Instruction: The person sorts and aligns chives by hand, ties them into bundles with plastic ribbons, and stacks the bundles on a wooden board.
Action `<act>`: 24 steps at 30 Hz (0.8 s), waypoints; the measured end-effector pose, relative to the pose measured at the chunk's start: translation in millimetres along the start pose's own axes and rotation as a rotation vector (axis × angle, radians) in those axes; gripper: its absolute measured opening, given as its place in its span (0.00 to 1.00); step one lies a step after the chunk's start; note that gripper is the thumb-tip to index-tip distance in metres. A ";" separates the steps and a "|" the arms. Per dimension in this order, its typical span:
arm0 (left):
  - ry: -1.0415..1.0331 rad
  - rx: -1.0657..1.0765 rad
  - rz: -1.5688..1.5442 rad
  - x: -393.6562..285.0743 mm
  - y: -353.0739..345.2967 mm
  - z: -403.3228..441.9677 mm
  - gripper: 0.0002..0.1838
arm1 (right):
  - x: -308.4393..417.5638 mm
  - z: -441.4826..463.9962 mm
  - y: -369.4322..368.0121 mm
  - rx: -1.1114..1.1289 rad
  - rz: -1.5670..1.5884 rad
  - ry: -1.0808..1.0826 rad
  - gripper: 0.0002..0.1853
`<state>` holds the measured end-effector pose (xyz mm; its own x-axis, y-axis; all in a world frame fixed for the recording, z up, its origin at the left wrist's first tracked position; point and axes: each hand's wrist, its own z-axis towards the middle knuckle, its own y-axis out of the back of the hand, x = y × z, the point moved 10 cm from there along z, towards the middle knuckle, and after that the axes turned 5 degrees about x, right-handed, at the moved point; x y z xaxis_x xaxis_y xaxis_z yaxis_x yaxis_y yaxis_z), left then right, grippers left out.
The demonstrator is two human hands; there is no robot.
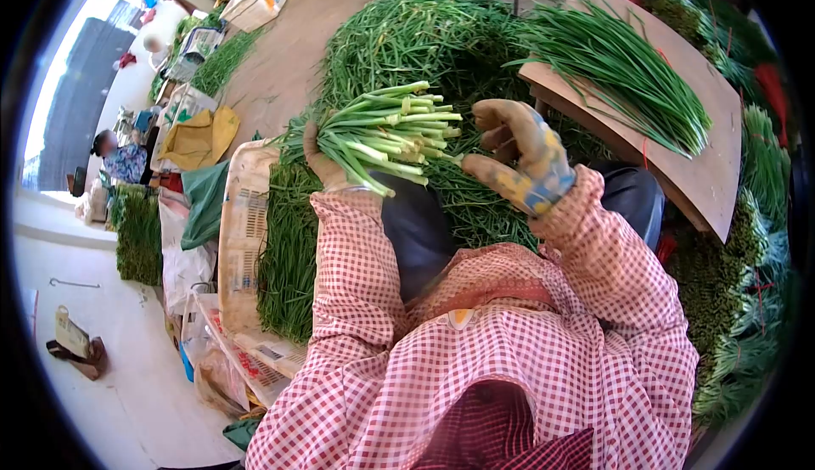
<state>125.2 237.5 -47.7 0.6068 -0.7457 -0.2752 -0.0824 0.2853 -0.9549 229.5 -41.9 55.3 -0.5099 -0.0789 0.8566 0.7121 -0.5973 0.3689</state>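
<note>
A bunch of green stalks [390, 135] with pale cut ends lies across my left hand [324, 157], which is closed around it at the leafy side. The pale ends point right. My right hand [519, 157], in a soiled glove with blue and yellow patches, is just right of those ends. Its thumb and fingers are apart, and a thin pale stalk end reaches the thumb tip. A large heap of loose green leaves [407, 33] lies beyond my hands.
On the right, a wooden board [717, 105] bears a leafy bundle [628, 79]. Tied bundles [755, 241] line the far right. A plastic crate [240, 241] of greens stands at the left, near sacks [199, 139]. A person [126, 160] is at the far left.
</note>
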 end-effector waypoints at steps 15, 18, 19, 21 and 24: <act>-0.018 -0.161 0.095 30.2 13.3 5.0 0.17 | -25.8 -25.7 -41.5 0.330 -0.308 -0.203 0.10; -0.131 -0.183 0.172 14.2 -4.4 -8.1 0.18 | -34.1 -72.4 -23.1 0.276 -0.322 -0.163 0.10; -0.139 -0.133 0.167 10.7 -12.3 -9.9 0.19 | -58.3 -91.8 -24.5 0.461 -0.351 -0.328 0.09; -0.255 -0.369 0.252 -10.1 10.5 -14.5 0.20 | -77.8 -113.2 -21.4 0.498 -0.351 -0.321 0.05; -0.345 -0.349 0.497 -9.3 -11.0 -17.2 0.18 | -42.8 -84.9 11.0 0.231 -0.372 -0.122 0.04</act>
<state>106.9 230.9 -36.6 0.6429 -0.3261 -0.6930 -0.6296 0.2902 -0.7207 218.2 -112.8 -7.9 -0.7010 0.2102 0.6814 0.5870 -0.3725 0.7188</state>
